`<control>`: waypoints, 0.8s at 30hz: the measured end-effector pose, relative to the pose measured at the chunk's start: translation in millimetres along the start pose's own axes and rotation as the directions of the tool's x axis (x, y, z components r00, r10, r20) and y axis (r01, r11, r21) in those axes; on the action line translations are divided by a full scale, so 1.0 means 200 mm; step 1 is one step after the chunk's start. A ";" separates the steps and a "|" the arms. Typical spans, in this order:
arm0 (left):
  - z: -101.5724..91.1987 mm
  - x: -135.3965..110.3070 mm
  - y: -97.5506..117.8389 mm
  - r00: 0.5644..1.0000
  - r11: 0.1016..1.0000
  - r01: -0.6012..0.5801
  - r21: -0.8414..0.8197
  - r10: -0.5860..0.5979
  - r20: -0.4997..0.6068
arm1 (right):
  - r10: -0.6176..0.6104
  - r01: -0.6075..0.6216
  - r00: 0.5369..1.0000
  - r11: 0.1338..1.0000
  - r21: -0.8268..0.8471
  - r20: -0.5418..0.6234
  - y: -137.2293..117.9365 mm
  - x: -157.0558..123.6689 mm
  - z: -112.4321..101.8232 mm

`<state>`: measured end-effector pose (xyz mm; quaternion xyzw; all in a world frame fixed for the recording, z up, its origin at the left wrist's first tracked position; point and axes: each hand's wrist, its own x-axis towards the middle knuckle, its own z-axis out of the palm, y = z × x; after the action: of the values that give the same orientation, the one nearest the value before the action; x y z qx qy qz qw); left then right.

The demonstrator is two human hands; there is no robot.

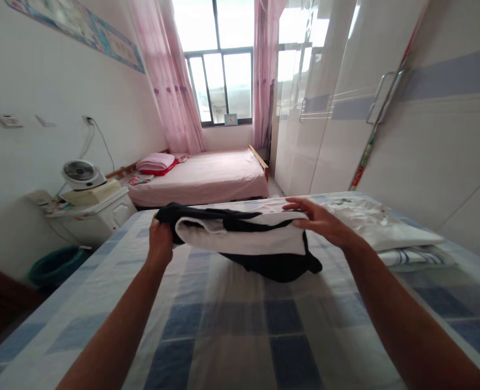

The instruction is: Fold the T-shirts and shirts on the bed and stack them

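Observation:
A folded black-and-white garment (248, 241) is lifted a little above the bed, its white panel facing me and a rolled fold showing at its left end. My left hand (160, 241) is closed round the black cloth at that end, with the thumb in front. At the right end, my right hand (321, 219) has its thumb on the near side of the cloth and its fingers stretched along the far side. Black fabric hangs below the white panel, close over the checked bedsheet (227, 325). What kind of garment it is cannot be told.
Folded white clothes (386, 227) lie on the bed at right, beside a tall glossy wardrobe (345, 108). A small fan (81, 172) stands on a cabinet (105, 208) at left, above a green bin (57, 265). Beyond is a pink-covered bed (211, 173).

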<state>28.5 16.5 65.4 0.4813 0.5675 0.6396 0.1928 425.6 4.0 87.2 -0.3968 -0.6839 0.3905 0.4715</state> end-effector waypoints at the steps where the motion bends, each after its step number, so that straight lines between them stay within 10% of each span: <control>1: -0.05 -0.01 -0.07 0.997 0.987 0.053 0.152 -0.045 -0.056 | 0.051 -0.052 0.983 0.999 0.004 0.175 0.00 -0.01 0.02; 4: -0.12 -0.05 -0.19 0.991 0.901 -0.007 0.434 0.064 -0.118 | 0.125 -0.110 0.960 0.991 -0.072 0.251 0.09 0.00 0.08; 8: -0.06 -0.20 -0.13 0.925 0.882 -0.268 0.387 0.124 0.358 | 0.152 -0.171 0.985 0.920 -0.354 -0.078 0.32 0.04 0.11; 13: 0.10 -0.44 -0.04 0.406 0.845 -0.521 0.120 0.122 0.906 | 0.201 -0.220 0.975 0.874 -0.433 -0.090 0.48 0.02 0.19; 15: 0.15 -0.51 -0.06 0.320 0.748 -0.660 0.072 0.193 0.927 | 0.181 -0.206 0.978 0.884 -0.420 -0.101 0.48 0.01 0.22; 20: 0.21 -0.56 -0.12 0.391 0.762 -0.646 0.056 0.267 0.881 | 0.321 -0.318 0.947 0.943 -0.103 0.017 0.44 -0.01 0.26; 24: 0.17 -0.48 -0.11 0.588 0.995 -0.089 -0.046 0.090 0.804 | 0.429 -0.469 0.878 0.860 0.201 0.213 0.35 -0.04 0.20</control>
<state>93.9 -35.4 4.8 0.7458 0.3943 0.3627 0.3960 401.3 17.4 11.9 -0.4514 -0.5540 0.6022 0.3560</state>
